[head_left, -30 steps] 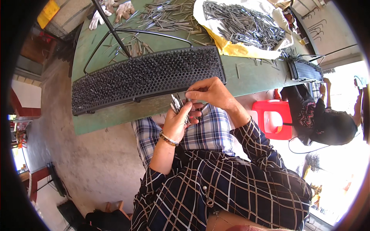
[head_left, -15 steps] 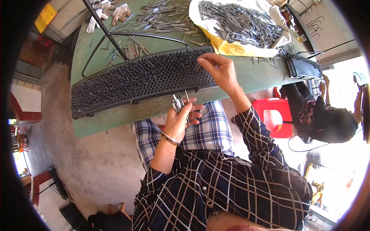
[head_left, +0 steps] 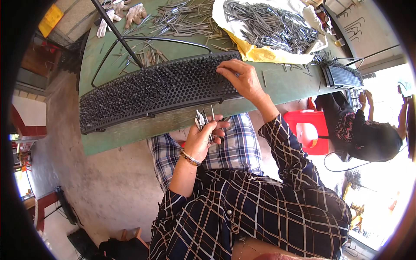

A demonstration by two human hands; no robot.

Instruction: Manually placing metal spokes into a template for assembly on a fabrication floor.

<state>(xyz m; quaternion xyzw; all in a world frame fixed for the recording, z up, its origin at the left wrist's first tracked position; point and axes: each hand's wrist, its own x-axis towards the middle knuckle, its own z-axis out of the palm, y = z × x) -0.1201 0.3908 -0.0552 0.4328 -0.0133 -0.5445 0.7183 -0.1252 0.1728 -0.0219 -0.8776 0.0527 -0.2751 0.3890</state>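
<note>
The right hand (head_left: 242,78) has moved from the left hand's (head_left: 203,141) clamped bundle of metal pins (head_left: 203,121) onto the perforated black panel (head_left: 156,89) on the worktop (head_left: 130,130), fingertips seemingly pinching a pin.

black perforated panel (head_left: 156,89) on table, metal pins (head_left: 203,121) upright

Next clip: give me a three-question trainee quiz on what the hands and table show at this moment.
1. True or false: the right hand rests on the black perforated panel.
2. What does the left hand hold?
A. a glove
B. a bunch of metal pins
C. nothing
3. Fill in: the big heap of pins lies on a white and ___ sheet on the green table.

Key: 1 true; 2 B; 3 yellow.
</note>
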